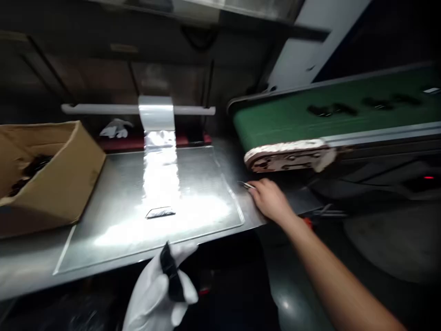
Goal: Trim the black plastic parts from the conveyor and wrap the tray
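My left hand (158,289), in a white glove, is closed around a small black part (171,271) in front of the table's near edge. The part is slim and dark; blur hides its exact kind. My bare right hand (270,200) is at the right side of the metal table, its fingers closed on a thin metal tool (246,185) with a narrow tip pointing left. Between the hands, a strip of shiny clear film (161,170) runs down from a roll (156,112) over the work mat (200,179). A thin dark-edged piece (160,212) lies at the film's lower end.
An open cardboard box (69,179) with dark items inside stands on the left. At the right, a green conveyor belt (275,117) carries several black parts (332,109). A white bar (103,109) holds the roll, with crumpled white material (115,128) behind the mat.
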`<action>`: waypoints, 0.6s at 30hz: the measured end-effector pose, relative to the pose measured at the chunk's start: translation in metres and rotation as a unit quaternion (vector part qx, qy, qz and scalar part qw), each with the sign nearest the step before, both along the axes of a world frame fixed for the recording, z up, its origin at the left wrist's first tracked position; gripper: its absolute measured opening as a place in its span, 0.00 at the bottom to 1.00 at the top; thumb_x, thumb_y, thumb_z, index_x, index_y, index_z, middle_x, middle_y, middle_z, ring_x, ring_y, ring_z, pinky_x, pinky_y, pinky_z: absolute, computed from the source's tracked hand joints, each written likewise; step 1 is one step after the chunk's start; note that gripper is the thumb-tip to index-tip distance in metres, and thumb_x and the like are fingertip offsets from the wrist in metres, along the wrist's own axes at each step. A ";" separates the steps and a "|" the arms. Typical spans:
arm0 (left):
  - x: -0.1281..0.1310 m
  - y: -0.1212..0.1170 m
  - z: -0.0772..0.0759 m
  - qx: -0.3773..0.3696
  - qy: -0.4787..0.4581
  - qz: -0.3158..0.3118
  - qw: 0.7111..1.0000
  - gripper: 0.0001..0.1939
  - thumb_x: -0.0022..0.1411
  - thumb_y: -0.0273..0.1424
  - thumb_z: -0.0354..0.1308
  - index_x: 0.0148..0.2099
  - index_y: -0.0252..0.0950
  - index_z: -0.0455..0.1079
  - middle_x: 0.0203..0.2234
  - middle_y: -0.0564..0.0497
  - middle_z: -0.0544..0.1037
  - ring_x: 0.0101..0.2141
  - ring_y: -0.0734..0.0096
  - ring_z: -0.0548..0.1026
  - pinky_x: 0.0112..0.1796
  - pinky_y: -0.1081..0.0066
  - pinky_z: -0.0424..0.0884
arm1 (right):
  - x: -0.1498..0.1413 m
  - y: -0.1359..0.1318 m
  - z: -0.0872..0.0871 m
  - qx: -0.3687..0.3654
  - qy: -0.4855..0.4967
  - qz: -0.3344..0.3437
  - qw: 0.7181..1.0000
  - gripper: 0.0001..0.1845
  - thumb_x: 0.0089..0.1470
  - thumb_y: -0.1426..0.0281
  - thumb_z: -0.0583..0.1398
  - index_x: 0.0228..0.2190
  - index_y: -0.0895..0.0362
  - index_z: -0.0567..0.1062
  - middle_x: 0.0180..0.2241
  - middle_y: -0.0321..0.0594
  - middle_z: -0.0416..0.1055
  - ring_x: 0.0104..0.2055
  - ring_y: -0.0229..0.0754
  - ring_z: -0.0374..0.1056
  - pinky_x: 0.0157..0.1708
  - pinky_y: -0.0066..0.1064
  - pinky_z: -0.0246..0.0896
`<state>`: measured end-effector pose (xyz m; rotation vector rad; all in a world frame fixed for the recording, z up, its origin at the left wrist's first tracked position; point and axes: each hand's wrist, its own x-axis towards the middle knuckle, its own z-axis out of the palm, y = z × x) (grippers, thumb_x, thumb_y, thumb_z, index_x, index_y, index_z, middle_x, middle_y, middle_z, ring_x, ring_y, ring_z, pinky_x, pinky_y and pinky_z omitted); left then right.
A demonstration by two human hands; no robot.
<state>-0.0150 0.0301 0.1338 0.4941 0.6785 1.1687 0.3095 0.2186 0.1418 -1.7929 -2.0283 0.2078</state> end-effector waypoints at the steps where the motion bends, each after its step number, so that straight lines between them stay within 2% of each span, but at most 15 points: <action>1: 0.003 0.001 -0.002 0.021 0.005 0.012 1.000 0.22 0.68 0.44 0.60 0.60 0.44 0.75 0.34 0.45 0.85 0.19 0.77 0.71 0.18 0.78 0.62 | -0.001 -0.003 0.000 -0.006 0.008 0.005 1.000 0.17 0.66 0.68 0.56 0.47 0.63 0.80 0.46 0.59 0.74 0.50 0.62 0.71 0.54 0.54 0.65; 2: 0.006 0.003 -0.004 0.046 0.001 0.020 0.999 0.21 0.69 0.44 0.60 0.60 0.43 0.76 0.34 0.44 0.85 0.18 0.79 0.71 0.18 0.78 0.60 | -0.007 -0.009 0.002 -0.015 0.022 0.021 0.999 0.18 0.67 0.65 0.55 0.48 0.61 0.80 0.48 0.57 0.73 0.50 0.60 0.72 0.53 0.52 0.67; 4: 0.011 0.006 -0.003 0.086 -0.014 0.029 0.996 0.21 0.70 0.41 0.59 0.61 0.43 0.75 0.34 0.44 0.85 0.17 0.80 0.71 0.18 0.79 0.60 | -0.027 -0.033 0.014 -0.050 0.073 0.105 0.991 0.18 0.69 0.62 0.55 0.52 0.57 0.78 0.52 0.52 0.73 0.52 0.54 0.73 0.52 0.45 0.70; 5: 0.013 0.006 -0.002 0.092 -0.023 0.033 0.995 0.20 0.70 0.40 0.59 0.61 0.43 0.75 0.34 0.44 0.86 0.17 0.80 0.72 0.19 0.79 0.61 | -0.040 -0.047 0.021 -0.082 0.112 0.177 0.974 0.18 0.70 0.62 0.55 0.55 0.54 0.77 0.53 0.48 0.74 0.53 0.51 0.73 0.52 0.41 0.71; 7: 0.015 0.004 0.000 0.085 -0.033 0.054 0.994 0.20 0.70 0.40 0.58 0.61 0.44 0.74 0.38 0.44 0.86 0.17 0.82 0.73 0.20 0.79 0.62 | -0.071 -0.073 0.035 -0.146 0.183 0.302 0.924 0.18 0.72 0.64 0.55 0.59 0.49 0.74 0.53 0.42 0.77 0.53 0.44 0.75 0.52 0.35 0.71; 9: 0.012 -0.001 0.003 0.074 -0.036 0.074 0.994 0.20 0.71 0.41 0.58 0.62 0.45 0.74 0.43 0.44 0.86 0.19 0.81 0.74 0.20 0.79 0.62 | -0.098 -0.092 0.042 -0.181 0.229 0.371 0.882 0.19 0.72 0.67 0.56 0.61 0.46 0.74 0.50 0.36 0.80 0.50 0.40 0.77 0.51 0.30 0.72; 11: 0.006 -0.007 0.005 0.070 -0.028 0.084 0.994 0.22 0.71 0.42 0.58 0.64 0.45 0.72 0.38 0.46 0.87 0.19 0.79 0.74 0.19 0.78 0.60 | -0.119 -0.100 0.042 -0.190 0.254 0.398 0.861 0.18 0.72 0.68 0.57 0.60 0.46 0.75 0.49 0.34 0.81 0.49 0.38 0.78 0.50 0.29 0.73; 14: -0.002 -0.013 0.006 0.051 -0.003 0.073 0.996 0.28 0.70 0.44 0.59 0.68 0.42 0.68 0.26 0.49 0.84 0.18 0.77 0.72 0.18 0.77 0.58 | -0.134 -0.102 0.037 -0.184 0.265 0.416 0.850 0.17 0.71 0.69 0.59 0.58 0.47 0.77 0.52 0.34 0.81 0.51 0.40 0.79 0.51 0.30 0.74; 18: -0.004 -0.013 0.005 0.040 -0.006 0.058 0.997 0.32 0.70 0.44 0.59 0.70 0.37 0.65 0.24 0.49 0.83 0.18 0.75 0.72 0.19 0.77 0.62 | -0.140 -0.104 0.036 -0.173 0.235 0.434 0.852 0.16 0.71 0.69 0.58 0.57 0.51 0.78 0.48 0.36 0.83 0.47 0.42 0.80 0.46 0.30 0.75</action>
